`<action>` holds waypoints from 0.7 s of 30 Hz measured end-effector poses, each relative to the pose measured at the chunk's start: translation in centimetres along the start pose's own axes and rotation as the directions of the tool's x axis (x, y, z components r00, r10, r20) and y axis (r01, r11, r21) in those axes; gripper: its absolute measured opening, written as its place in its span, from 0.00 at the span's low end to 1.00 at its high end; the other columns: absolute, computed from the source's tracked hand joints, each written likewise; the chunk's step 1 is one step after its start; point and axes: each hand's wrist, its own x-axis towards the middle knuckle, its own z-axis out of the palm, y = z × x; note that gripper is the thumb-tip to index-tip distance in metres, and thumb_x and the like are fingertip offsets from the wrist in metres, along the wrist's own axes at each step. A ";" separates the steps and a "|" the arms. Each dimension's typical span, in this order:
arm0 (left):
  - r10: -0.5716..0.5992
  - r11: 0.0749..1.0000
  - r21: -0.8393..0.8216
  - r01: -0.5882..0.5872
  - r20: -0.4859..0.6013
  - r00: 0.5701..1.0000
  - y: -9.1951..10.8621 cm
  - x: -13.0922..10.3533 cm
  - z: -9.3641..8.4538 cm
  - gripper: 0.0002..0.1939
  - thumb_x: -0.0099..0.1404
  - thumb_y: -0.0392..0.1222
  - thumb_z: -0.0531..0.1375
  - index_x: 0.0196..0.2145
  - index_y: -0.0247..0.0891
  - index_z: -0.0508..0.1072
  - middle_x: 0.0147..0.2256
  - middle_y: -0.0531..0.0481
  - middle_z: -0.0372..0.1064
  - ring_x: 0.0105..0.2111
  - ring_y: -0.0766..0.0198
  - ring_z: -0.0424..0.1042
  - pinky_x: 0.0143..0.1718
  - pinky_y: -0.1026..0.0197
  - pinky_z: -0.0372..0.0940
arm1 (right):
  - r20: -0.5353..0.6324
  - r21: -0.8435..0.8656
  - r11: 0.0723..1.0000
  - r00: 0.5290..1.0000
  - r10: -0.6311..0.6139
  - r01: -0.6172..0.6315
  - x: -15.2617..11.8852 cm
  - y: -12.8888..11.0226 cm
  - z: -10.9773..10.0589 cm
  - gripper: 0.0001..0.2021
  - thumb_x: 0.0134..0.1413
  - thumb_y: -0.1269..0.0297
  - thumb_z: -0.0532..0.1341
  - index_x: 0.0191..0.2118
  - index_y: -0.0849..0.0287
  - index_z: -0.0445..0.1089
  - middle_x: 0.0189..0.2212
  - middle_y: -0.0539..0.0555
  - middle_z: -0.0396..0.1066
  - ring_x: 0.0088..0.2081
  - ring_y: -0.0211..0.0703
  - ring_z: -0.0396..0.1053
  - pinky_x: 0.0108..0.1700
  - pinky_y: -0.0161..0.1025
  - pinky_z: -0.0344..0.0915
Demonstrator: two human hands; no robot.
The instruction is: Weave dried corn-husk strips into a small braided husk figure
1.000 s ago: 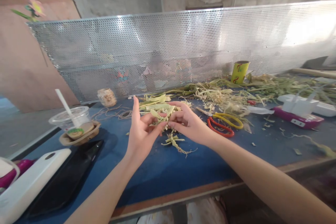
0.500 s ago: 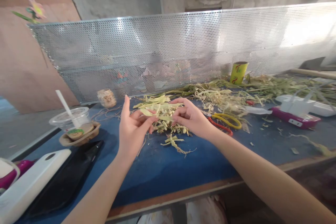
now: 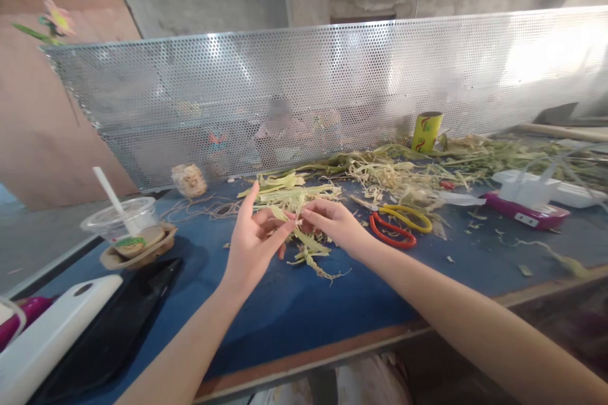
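Above the blue tabletop, my left hand [image 3: 254,240] pinches a pale green dried leaf strip [image 3: 297,204] between thumb and fingers. My right hand [image 3: 337,224] meets it from the other side, its thumb and fingertips closed on the same strip. One end of the strip stands up between the hands; another hangs below them. Behind the hands lies a heap of cut leaf strips [image 3: 280,183]. A small knotted or braided piece [image 3: 313,262] with a thin tail lies just below the fingers. Scissors [image 3: 392,239] with red and yellow handles rest beside my right wrist.
At left are a plastic cup [image 3: 121,218] with a straw in a cardboard holder, a black flat device [image 3: 114,323] and a twine roll [image 3: 189,180]. More dried leaves [image 3: 494,161], a yellow tube [image 3: 426,133] and a purple power strip [image 3: 527,214] lie right. A perforated metal panel [image 3: 228,88] stands behind.
My hands have drawn together, and the strip, earlier stretched sideways between them, is now bunched upright at the fingertips. My left hand moved right. The view has shifted slightly.
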 end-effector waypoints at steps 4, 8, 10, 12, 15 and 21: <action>0.000 1.000 0.012 -0.001 0.042 0.999 -0.3 0.0 0.3 0.51 0.52 0.38 0.66 0.64 0.43 0.38 0.29 0.53 0.69 0.19 0.71 0.64 0.14 0.69 0.61 | 0.002 0.120 0.984 0.991 0.131 -0.131 0.2 0.4 0.0 0.19 0.44 0.48 0.61 0.24 0.61 0.65 0.19 0.47 0.65 0.20 0.30 0.59 0.22 0.29 0.54; -0.006 0.998 0.055 0.005 0.021 1.000 -0.5 0.0 0.3 0.50 0.51 0.38 0.67 0.63 0.46 0.41 0.27 0.55 0.66 0.20 0.70 0.64 0.14 0.71 0.59 | -0.030 0.167 0.985 0.999 0.046 -0.040 0.1 0.1 0.4 0.19 0.36 0.50 0.66 0.22 0.61 0.64 0.16 0.44 0.61 0.18 0.29 0.56 0.22 0.30 0.54; -0.014 0.997 0.070 0.014 -0.001 1.000 -0.6 0.1 0.2 0.51 0.51 0.38 0.66 0.64 0.46 0.39 0.27 0.56 0.65 0.18 0.73 0.62 0.13 0.71 0.58 | -0.043 0.130 0.989 0.997 -0.060 0.065 0.1 -0.2 0.5 0.17 0.36 0.52 0.67 0.21 0.60 0.63 0.16 0.44 0.61 0.19 0.30 0.58 0.24 0.32 0.57; -0.021 0.998 0.052 0.021 -0.003 1.000 -0.5 0.1 0.1 0.53 0.51 0.37 0.66 0.64 0.45 0.36 0.27 0.56 0.66 0.17 0.73 0.62 0.14 0.71 0.58 | -0.076 0.079 0.990 0.991 -0.110 0.116 0.0 -0.4 0.4 0.17 0.37 0.53 0.67 0.20 0.59 0.62 0.15 0.44 0.60 0.19 0.31 0.58 0.25 0.33 0.57; -0.032 0.999 0.009 0.031 0.016 0.999 -0.3 0.1 0.0 0.56 0.51 0.36 0.67 0.64 0.42 0.31 0.26 0.56 0.68 0.16 0.72 0.62 0.13 0.70 0.59 | -0.162 0.062 0.991 0.981 -0.107 0.118 0.1 -0.2 -0.1 0.16 0.39 0.54 0.66 0.20 0.59 0.62 0.15 0.44 0.61 0.19 0.31 0.57 0.24 0.32 0.56; -0.055 0.997 -0.045 0.057 0.029 0.998 0.0 0.1 -0.1 0.56 0.53 0.36 0.66 0.64 0.40 0.29 0.28 0.52 0.73 0.15 0.71 0.64 0.15 0.66 0.64 | -0.175 0.168 0.983 0.983 -0.048 0.078 0.4 0.0 -0.7 0.18 0.43 0.49 0.63 0.22 0.60 0.63 0.16 0.45 0.61 0.18 0.29 0.54 0.21 0.30 0.52</action>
